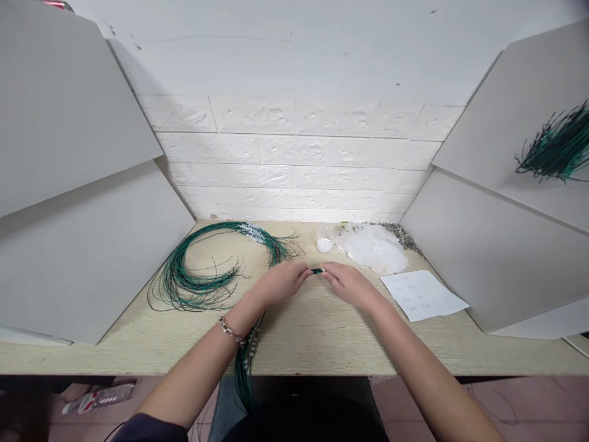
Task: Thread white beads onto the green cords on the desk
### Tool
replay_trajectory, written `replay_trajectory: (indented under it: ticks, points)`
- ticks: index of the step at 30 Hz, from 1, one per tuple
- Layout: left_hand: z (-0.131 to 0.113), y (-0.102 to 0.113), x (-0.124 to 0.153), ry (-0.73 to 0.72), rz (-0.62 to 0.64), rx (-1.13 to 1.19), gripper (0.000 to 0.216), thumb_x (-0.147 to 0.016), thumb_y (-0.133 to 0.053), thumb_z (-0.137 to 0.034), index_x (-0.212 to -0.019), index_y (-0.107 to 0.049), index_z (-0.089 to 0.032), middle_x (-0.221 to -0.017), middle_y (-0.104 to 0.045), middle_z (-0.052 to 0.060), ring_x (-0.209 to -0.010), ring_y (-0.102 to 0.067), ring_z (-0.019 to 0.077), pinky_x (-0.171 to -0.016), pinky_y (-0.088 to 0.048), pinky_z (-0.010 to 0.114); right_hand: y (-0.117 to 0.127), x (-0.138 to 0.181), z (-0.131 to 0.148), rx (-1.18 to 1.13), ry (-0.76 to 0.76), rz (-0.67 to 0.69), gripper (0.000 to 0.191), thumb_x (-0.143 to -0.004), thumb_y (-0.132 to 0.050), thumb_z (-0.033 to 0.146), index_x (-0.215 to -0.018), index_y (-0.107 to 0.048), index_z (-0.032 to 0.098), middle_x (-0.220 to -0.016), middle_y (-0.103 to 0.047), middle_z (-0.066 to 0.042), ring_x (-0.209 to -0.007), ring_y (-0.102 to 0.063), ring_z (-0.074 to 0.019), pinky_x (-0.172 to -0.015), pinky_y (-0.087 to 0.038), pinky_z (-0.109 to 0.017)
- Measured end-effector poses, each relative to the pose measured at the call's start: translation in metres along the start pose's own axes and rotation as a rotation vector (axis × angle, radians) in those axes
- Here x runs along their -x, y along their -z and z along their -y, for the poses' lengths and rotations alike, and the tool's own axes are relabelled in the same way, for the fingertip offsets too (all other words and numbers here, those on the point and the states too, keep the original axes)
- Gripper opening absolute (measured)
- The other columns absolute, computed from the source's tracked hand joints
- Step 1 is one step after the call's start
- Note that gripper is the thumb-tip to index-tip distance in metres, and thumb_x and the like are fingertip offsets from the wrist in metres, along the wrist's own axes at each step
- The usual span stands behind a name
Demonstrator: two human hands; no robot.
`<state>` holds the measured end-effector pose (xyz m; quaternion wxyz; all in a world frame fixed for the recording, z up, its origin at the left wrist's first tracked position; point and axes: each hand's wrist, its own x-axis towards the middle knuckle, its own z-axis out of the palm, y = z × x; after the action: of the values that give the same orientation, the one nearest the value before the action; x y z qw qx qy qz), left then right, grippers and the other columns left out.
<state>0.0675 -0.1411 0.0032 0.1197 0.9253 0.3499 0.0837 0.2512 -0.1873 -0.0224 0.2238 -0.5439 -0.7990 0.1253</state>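
While our fingertips close narrowly from both sides, we pinch a short green wire (317, 271) between them: the left hand (281, 282) grips one end and the right hand (348, 285) the other, with a pale tip showing at the right fingers (327, 274). The wire sits low over the table (322, 344), just right of the coil (197, 276), a big loose ring of green wires lying flat with its loose ends splayed toward our hands. Right of the coil's near side, a bundle (243, 368) of green wires runs under our left wrist, by the bracelet (230, 331), and hangs over the table edge; whether the pinched wire belongs to it we cannot tell. Right of the coil's far side stands a small white cup (324, 244), then a crumpled plastic bag (375, 248), with metal bits (405, 236) heaped beyond it. Farthest right of the coil, nearer us than the bag, lies a paper note (423, 294). High up and well right of the coil, more green strands (559, 147) rest on a grey board (497, 245).
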Motion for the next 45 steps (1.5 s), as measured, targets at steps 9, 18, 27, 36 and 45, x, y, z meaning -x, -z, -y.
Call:
replay_trajectory:
  ticks: [9, 18, 27, 36, 45]
  points:
    - [0.011, -0.010, -0.002, -0.055, -0.031, 0.086, 0.033, -0.086, -0.030, -0.037, -0.093, -0.058, -0.020, -0.080, -0.061, 0.003, -0.072, -0.055, 0.0147, -0.063, -0.038, 0.024, -0.019, -0.007, -0.005, -0.745, -0.235, 0.132, 0.036, -0.084, -0.033, 0.034, -0.070, -0.058, 0.011, -0.066, -0.059, -0.005, -0.049, -0.044, -0.0081, -0.050, -0.037, -0.021]
    - [0.006, -0.015, -0.003, -0.046, -0.008, 0.047, 0.028, -0.087, -0.028, -0.028, -0.093, -0.051, -0.016, -0.086, -0.060, 0.008, -0.078, -0.056, 0.0178, -0.065, -0.040, 0.027, -0.030, -0.012, -0.001, -0.750, -0.219, 0.027, 0.039, -0.076, -0.048, 0.042, -0.103, -0.058, 0.015, -0.065, -0.055, 0.000, -0.047, -0.040, -0.0060, -0.045, -0.032, -0.019]
    - [0.004, -0.013, 0.000, -0.020, 0.037, -0.087, 0.035, -0.088, -0.021, -0.033, -0.090, -0.051, -0.015, -0.076, -0.060, 0.009, -0.069, -0.057, 0.0202, -0.057, -0.038, 0.027, -0.031, -0.009, -0.005, -0.689, -0.304, -0.022, 0.027, -0.070, -0.053, 0.039, -0.070, -0.061, 0.013, -0.062, -0.056, -0.001, -0.047, -0.044, -0.0069, -0.046, -0.034, -0.020]
    - [-0.007, -0.013, 0.005, -0.049, 0.075, -0.054, 0.034, -0.088, -0.022, -0.035, -0.092, -0.050, -0.016, -0.077, -0.060, 0.008, -0.068, -0.057, 0.0195, -0.057, -0.037, 0.027, -0.025, -0.004, -0.004, -0.640, -0.225, -0.071, 0.014, -0.063, -0.044, 0.023, -0.051, -0.046, 0.015, -0.044, -0.038, 0.004, -0.043, -0.034, -0.0063, -0.042, -0.024, -0.019]
    - [0.007, -0.012, 0.004, -0.055, 0.021, -0.001, 0.041, -0.087, -0.019, -0.043, -0.088, -0.050, -0.017, -0.076, -0.057, 0.006, -0.069, -0.053, 0.0177, -0.059, -0.035, 0.027, -0.028, -0.014, -0.025, -1.074, -0.436, 0.028, 0.031, -0.063, -0.055, 0.039, -0.082, -0.059, 0.015, -0.063, -0.055, 0.000, -0.044, -0.046, -0.0082, -0.040, -0.034, -0.022]
